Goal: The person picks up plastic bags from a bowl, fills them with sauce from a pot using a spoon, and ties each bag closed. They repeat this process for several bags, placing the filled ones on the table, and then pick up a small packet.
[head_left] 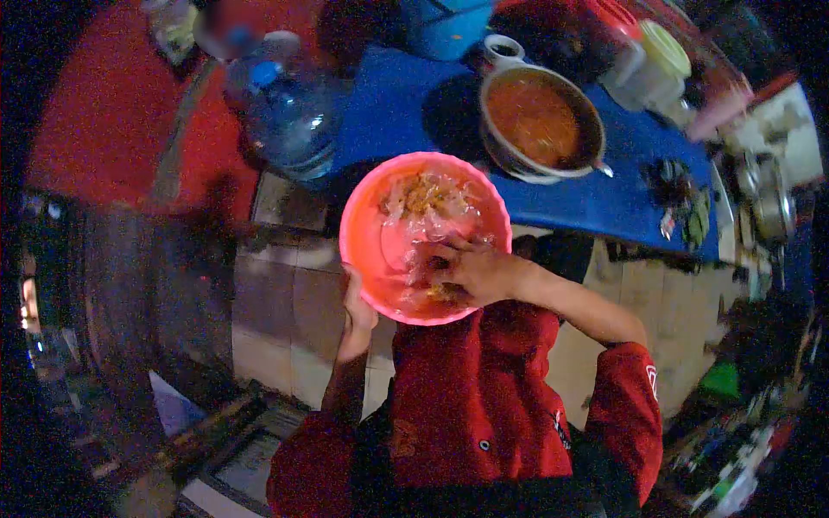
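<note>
The left hand (358,306) gripped the pink bowl (367,233) at its eight-o'clock rim. The right hand (484,274) reached inside at four o'clock, fingers partly bent; whether they pinched any wet contents (426,200) could not be told. Pressing hard against that one-sided grip risked tipping and spillage. The pot (540,121) stood toward one o'clock.

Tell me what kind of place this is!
Probably somewhere food gets made, maybe a kitchen: there's a pink bowl with what looks like food inside, a pot of something orange-red, and a big clear bottle.
</note>
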The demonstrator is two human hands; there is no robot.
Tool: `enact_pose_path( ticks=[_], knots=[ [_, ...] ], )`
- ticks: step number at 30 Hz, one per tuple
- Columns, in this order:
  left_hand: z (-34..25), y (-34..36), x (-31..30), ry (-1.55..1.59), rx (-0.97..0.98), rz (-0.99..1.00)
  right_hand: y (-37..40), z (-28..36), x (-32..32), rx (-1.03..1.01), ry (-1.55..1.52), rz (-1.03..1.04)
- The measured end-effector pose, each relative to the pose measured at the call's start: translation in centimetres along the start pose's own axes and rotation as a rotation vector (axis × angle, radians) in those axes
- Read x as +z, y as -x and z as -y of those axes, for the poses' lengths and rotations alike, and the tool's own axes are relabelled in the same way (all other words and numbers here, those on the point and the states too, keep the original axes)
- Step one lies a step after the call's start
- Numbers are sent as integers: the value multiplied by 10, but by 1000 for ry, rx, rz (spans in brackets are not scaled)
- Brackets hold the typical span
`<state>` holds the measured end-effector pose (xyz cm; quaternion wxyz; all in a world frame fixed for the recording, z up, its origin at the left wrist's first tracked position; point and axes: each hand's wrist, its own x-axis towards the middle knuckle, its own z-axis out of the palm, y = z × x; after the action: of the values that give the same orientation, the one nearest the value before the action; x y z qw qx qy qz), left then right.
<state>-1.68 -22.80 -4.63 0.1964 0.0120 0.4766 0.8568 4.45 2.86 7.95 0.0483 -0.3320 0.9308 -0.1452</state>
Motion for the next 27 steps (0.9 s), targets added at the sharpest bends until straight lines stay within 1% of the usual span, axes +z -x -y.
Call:
enact_pose_path(
  ticks=[1, 2, 3, 4, 6, 7, 8, 9, 10, 11, 13, 14, 15, 17, 18, 19, 20, 21, 22, 23, 24, 25, 27],
  knots=[
    [5, -3, -4, 27, -8, -67, -5, -11, -2, -39, 15, 6],
    [7, -10, -8, 39, 24, -83, -16, -23, -3, -48, -37, 57],
    [3, -17, -6, 115, 48, -92, -27, -31, -9, -50, -93, 111],
    [-3, -25, -4, 191, 70, -98, -39, -36, -16, -71, -81, 121],
    [-12, -45, 2, 191, 128, -134, -61, -52, -28, -4, 34, 139],
    [-13, -68, -2, 182, 120, -166, -81, -69, -30, 4, 36, 157],
    [-12, -84, -2, 193, 132, -163, -92, -78, -34, 31, 24, 99],
    [-11, -99, -1, 160, 155, -207, -99, -84, -39, 58, 3, 38],
    [-15, -110, 6, 122, 186, -245, -102, -74, -53, 42, 11, -169],
    [-21, -120, 12, 121, 194, -240, -105, -70, -58, 40, 17, -176],
    [-38, -139, 27, -14, 196, -247, -105, -62, -62, 158, -157, -502],
    [-36, -153, 27, -118, 234, -282, -98, -49, -63, 163, -178, -603],
    [-43, -163, 29, -126, 223, -276, -90, -40, -58, 177, -183, -608],
    [-60, -178, 45, -341, 126, -295, -68, -26, -48, 91, -408, -628],
    [-71, -182, 64, -367, -32, -417, -56, -22, -39, 119, -412, -636],
    [-77, -190, 78, -374, -49, -399, -44, -21, -24, 177, -490, -608],
    [-83, -199, 87, -405, -7, -333, -31, -20, -8, 233, -570, -578],
    [-83, -209, 92, -425, 52, -256, -16, -17, 12, 249, -552, -592],
    [-81, -220, 94, -431, 45, -239, 1, -15, 30, 306, -536, -570],
    [-83, -233, 94, -446, -9, -248, 14, -14, 42, 360, -528, -546],
    [-83, -241, 96, -463, -60, -261, 28, -14, 50, 388, -500, -577],
    [-83, -245, 100, -477, -65, -256, 39, -18, 53, 395, -509, -588],
    [-90, -254, 109, -470, -9, -202, 55, -32, 51, 463, -307, -570]
  ],
)
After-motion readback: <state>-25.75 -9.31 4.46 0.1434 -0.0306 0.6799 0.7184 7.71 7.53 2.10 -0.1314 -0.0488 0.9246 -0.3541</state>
